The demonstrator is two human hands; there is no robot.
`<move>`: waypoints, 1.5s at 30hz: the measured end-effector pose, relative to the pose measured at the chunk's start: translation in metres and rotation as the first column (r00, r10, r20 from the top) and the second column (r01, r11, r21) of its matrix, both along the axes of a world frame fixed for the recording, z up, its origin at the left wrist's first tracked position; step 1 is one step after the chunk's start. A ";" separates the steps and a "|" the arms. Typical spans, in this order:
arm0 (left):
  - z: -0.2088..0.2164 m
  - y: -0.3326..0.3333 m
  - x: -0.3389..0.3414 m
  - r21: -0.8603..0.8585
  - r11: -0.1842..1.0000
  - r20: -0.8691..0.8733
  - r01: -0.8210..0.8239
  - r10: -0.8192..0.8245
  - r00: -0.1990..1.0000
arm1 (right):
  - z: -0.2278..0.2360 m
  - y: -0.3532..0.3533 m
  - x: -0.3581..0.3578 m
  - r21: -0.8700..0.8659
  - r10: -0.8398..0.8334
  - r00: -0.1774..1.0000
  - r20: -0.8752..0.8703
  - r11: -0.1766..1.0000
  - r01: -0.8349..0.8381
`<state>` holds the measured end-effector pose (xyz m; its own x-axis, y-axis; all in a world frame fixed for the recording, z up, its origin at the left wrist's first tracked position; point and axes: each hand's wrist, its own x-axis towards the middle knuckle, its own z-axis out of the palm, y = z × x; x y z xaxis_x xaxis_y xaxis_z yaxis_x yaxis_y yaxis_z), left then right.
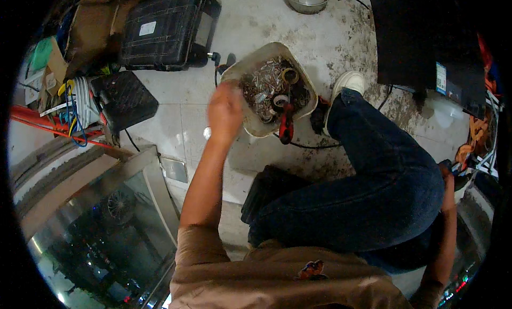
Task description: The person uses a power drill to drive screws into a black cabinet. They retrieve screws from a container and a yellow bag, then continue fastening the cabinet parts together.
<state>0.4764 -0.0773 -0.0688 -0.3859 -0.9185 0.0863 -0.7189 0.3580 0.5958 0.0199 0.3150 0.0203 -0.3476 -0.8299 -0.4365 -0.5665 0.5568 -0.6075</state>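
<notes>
My left hand (225, 110) is at the left rim of a whitish plastic tub (249, 129) on the floor. It is smeared by motion, and its fingers cannot be made out. Loose screws and small metal hardware (266, 79) fill much of the tub. Among them lie a brownish tape roll (289, 76) and a paler ring-shaped roll (280, 100). A tool with a red and black handle (287, 129) leans out over the near rim. My right hand (447, 174) is beside my bent knee at the right; its fingers are mostly hidden, with something dark by them.
A large black hard case (160, 31) and a smaller black case (124, 98) are at the left. A metal bowl (308, 0) stands at the far edge. Beyond my shoe (349, 82), a large black panel (421, 37) fills the upper right. A cable (314, 147) runs behind the tub.
</notes>
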 end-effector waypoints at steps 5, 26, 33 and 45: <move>-0.082 -0.032 -0.048 0.139 0.978 0.400 0.159 -0.202 0.894 | 0.012 -0.019 0.013 -0.005 -0.052 0.999 -0.007 0.999 0.052; -0.104 -0.001 -0.052 0.293 0.835 0.390 0.465 -0.549 0.740 | 0.010 -0.033 0.013 0.058 0.039 0.997 -0.067 0.998 -0.035; -0.045 0.029 -0.037 0.438 0.799 0.269 0.412 -0.554 0.788 | 0.011 -0.028 0.013 0.007 0.063 0.993 -0.099 0.998 -0.063; -0.079 -0.037 -0.027 0.365 0.911 0.277 0.192 -0.303 0.912 | 0.013 -0.035 0.017 0.091 0.032 0.994 -0.109 0.996 -0.022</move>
